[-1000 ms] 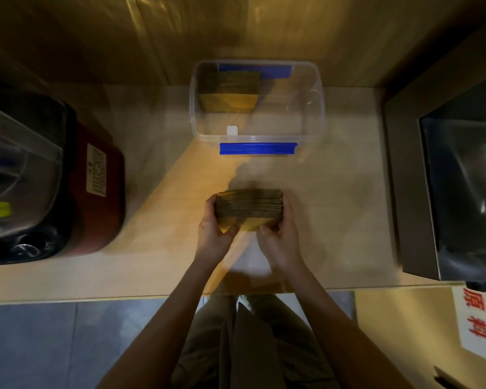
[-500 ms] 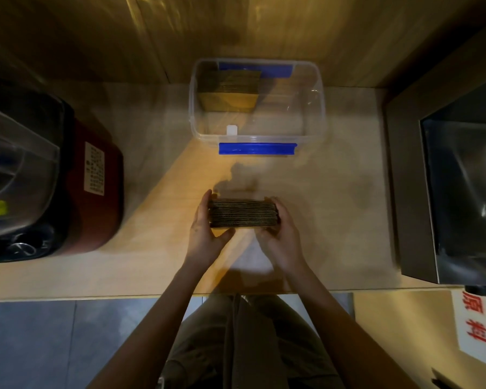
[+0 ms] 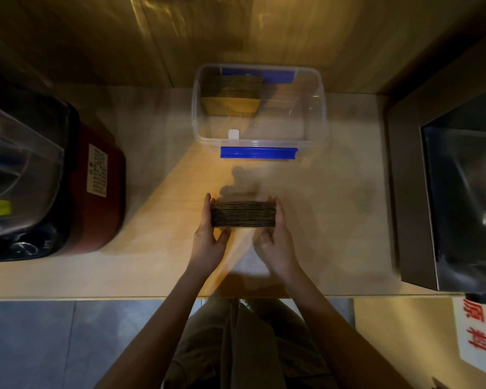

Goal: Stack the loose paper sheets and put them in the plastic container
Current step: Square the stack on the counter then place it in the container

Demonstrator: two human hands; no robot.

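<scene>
A thick stack of brown paper sheets [image 3: 243, 214] stands on its edge on the wooden counter [image 3: 334, 220], its layered edges facing up. My left hand [image 3: 209, 237] presses its left end and my right hand [image 3: 275, 240] presses its right end. The clear plastic container [image 3: 260, 141] with blue clips sits open farther back against the wall. Another brown stack [image 3: 232, 98] lies inside it at the back left.
A red and black appliance [image 3: 68, 178] with a clear lid fills the counter's left side. A dark metal machine [image 3: 460, 192] stands at the right. A white sign with red characters [image 3: 474, 332] hangs below the counter edge.
The stack was tipped from a tilted hold up onto its edge and set down on the counter. Both hands now squeeze it from the sides.
</scene>
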